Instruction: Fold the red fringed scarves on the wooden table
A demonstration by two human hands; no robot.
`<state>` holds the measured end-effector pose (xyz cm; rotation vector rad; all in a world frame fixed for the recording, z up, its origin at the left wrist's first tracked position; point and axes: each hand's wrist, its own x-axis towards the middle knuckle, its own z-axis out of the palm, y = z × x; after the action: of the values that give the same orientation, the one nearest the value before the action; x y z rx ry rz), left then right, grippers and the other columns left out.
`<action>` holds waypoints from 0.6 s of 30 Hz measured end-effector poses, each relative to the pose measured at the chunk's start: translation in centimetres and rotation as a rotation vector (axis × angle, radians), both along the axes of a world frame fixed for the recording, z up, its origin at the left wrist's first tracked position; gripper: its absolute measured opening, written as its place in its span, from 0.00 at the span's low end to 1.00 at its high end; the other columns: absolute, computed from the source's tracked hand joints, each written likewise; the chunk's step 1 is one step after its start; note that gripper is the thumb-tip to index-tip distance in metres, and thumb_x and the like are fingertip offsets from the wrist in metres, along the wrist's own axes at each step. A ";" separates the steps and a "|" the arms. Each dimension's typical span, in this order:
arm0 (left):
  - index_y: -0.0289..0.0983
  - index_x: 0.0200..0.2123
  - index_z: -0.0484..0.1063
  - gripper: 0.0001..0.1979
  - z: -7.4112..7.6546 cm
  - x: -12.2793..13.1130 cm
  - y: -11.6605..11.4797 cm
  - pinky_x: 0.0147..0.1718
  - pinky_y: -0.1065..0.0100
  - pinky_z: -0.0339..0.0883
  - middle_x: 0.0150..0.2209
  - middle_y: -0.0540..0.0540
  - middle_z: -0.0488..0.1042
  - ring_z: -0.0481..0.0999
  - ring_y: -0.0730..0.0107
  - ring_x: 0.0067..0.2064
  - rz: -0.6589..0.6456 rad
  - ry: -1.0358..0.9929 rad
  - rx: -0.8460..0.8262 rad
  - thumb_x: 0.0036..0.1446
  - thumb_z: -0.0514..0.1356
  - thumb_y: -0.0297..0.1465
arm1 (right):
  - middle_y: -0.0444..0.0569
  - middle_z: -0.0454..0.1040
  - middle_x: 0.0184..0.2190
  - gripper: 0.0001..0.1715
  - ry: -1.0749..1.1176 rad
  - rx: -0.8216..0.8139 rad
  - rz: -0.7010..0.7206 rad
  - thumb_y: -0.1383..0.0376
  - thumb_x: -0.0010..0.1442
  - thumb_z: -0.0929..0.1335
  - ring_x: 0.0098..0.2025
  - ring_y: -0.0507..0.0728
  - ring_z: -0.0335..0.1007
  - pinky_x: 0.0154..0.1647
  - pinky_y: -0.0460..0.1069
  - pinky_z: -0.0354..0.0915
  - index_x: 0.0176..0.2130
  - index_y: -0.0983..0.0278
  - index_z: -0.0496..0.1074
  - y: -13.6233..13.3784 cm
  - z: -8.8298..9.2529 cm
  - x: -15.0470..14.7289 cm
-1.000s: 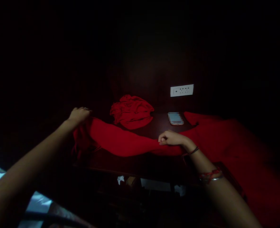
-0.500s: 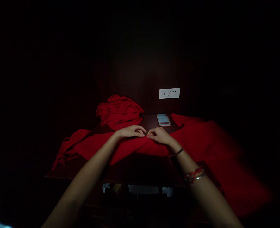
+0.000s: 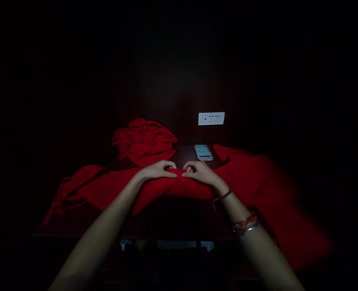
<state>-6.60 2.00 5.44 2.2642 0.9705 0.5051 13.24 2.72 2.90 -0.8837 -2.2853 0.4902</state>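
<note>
A long red cloth [image 3: 179,186] with fringe at its left end lies across the dark table. My left hand [image 3: 159,169] has its thumb in front of the cloth's upper edge and its fingers curled behind it. Close to it on the right, my right hand [image 3: 198,171] pinches the same edge between thumb and fingers. A small gap of cloth shows between the two thumbs. The fingertips behind the edge are partly hidden.
A bunched red fringed cloth [image 3: 147,141] lies behind my left hand. A phone [image 3: 203,152] with its screen lit lies behind my right hand, below a white wall socket [image 3: 211,118]. The table's front edge [image 3: 75,234] shows, with dim items underneath.
My hands have moved slightly apart, and the cloth's edge now shows raised between them. The whole view has shifted, so the phone, socket and bunched cloth appear further left.
</note>
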 end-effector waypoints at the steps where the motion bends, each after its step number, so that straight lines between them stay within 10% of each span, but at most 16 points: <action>1: 0.33 0.27 0.64 0.11 0.4 -0.4 -0.3 0.30 0.74 0.54 0.26 0.53 0.63 0.61 0.75 0.30 0.010 -0.009 0.031 0.44 0.57 0.36 | 0.45 0.70 0.24 0.12 -0.040 0.008 0.031 0.61 0.48 0.67 0.25 0.48 0.61 0.25 0.42 0.54 0.32 0.68 0.70 -0.1 0.2 0.1; 18: 0.36 0.29 0.64 0.09 4.4 -3.0 -6.1 0.31 0.74 0.56 0.28 0.51 0.66 0.64 0.73 0.31 0.199 0.266 0.530 0.51 0.51 0.35 | 0.49 0.69 0.34 0.17 -0.177 0.194 -0.133 0.70 0.47 0.66 0.33 0.53 0.64 0.31 0.44 0.56 0.40 0.65 0.63 -5.7 1.2 2.7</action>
<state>-9.55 -4.14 9.81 2.7725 1.3285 0.6125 15.90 -2.97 4.06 -1.0059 -2.3639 0.1328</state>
